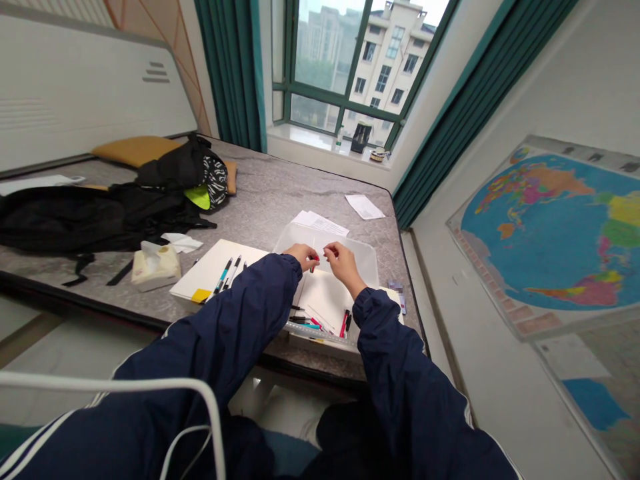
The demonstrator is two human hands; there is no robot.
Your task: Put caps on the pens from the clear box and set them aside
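Observation:
My left hand (301, 256) is closed in a pinch on a red pen (313, 268), of which only a short red and dark piece shows. Just to its right, my right hand (343, 265) has thumb and fingers pressed together; whatever is in them is too small to make out. A small gap separates the two hands. Both hover over a translucent plastic bin (369, 256). White paper (327, 293) lies inside it, with several pens (345, 323) near its front edge.
Left of the bin, a white stack (223, 253) bears several pens (227, 272) and a yellow tab. Beyond are a tissue pack (156, 267) and a black backpack (100, 217). Papers (320, 222) lie behind the bin, another sheet (365, 207) farther right. A white tube (150, 385) crosses the lower left.

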